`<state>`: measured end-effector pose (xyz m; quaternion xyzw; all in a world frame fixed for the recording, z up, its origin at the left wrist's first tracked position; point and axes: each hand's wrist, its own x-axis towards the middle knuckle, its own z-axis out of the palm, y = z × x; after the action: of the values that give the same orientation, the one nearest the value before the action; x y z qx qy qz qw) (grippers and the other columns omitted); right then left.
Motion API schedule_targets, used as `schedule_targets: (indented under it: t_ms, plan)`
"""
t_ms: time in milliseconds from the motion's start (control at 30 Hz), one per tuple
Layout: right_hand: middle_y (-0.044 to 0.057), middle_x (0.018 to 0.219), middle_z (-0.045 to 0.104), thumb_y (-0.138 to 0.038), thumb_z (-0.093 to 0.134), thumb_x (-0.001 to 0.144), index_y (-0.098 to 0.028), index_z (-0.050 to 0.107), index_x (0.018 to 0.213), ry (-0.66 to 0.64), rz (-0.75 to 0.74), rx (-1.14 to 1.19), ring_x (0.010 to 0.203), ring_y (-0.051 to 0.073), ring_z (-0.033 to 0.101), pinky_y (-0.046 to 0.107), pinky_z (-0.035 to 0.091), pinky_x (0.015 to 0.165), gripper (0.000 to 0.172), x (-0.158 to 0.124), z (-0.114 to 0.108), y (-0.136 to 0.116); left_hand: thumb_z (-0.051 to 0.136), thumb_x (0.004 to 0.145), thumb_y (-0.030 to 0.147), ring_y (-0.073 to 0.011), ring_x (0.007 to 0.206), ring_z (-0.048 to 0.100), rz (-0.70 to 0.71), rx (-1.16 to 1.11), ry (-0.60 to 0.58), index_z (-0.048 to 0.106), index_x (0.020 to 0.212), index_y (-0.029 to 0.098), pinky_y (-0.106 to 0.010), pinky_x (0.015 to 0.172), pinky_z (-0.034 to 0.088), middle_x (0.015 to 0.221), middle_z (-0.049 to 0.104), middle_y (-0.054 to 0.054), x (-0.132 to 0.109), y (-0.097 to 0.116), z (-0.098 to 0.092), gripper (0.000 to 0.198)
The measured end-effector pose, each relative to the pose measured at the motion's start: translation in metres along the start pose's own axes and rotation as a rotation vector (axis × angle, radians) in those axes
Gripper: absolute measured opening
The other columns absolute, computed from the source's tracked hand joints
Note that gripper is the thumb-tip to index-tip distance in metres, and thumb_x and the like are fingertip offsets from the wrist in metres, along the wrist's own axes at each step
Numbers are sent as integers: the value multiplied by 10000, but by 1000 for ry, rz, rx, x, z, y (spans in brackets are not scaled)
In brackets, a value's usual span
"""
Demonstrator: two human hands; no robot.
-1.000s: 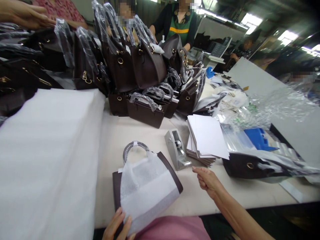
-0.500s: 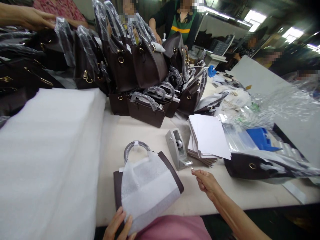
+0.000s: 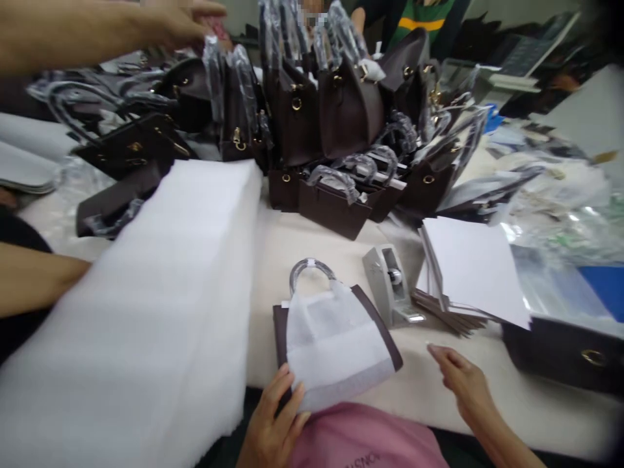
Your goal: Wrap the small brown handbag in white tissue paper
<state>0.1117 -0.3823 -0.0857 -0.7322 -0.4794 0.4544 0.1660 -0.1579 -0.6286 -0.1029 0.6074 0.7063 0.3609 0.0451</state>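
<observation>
Bright even light, motion blur, warped edges

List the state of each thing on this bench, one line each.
left hand: gripping the wrapped bag's lower edge
right hand: open, holding nothing, above the table
wrapped bag: lying flat, covered in white sheet
tape dispenser: upright, untouched
white foam stack: piled flat
brown bags: standing, handles plastic-wrapped

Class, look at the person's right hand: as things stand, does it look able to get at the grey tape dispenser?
Probably yes. The right hand hovers open over bare table, just short of the tape dispenser. Nothing lies between them; the paper stack sits off to one side.
</observation>
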Motion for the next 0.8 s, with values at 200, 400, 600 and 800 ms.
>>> schedule_targets:
  t_ms: [200, 400, 600, 800]
  plan:
    - [42, 850, 632, -553, 613, 673, -191, 633, 729, -354, -222, -148, 740, 172, 525, 241, 409, 627, 367, -78, 14, -77, 515, 839, 145, -252, 1189, 456, 31, 82, 28, 542, 1128, 141, -363, 905, 522, 1218, 456, -133, 0, 6, -4, 290]
    - [-3, 512, 558, -545, 636, 687, -132, 564, 680, -929, 108, 127, 423, 54, 407, 173, 277, 440, 419, -144, 106, -79, 494, 853, 185, -260, 1183, 454, 84, 128, 56, 546, 1137, 140, -366, 902, 525, 1270, 420, -143, 0, 5, -5, 292]
    - [-11, 476, 543, -579, 621, 672, -125, 559, 668, -948, 70, 67, 390, 59, 431, 168, 293, 397, 459, -141, 131, -53, 535, 839, 207, -249, 1204, 429, 122, 105, 76, 543, 1120, 134, -365, 910, 521, 1252, 471, -135, 1, 1, -5, 290]
    - [-14, 475, 536, -581, 609, 649, -131, 554, 658, -894, 96, 22, 378, 61, 443, 168, 313, 378, 454, -141, 136, -49, 596, 796, 199, -248, 1210, 427, 179, 108, -14, 552, 1082, 97, -373, 916, 519, 1193, 565, -132, 6, -3, -9, 307]
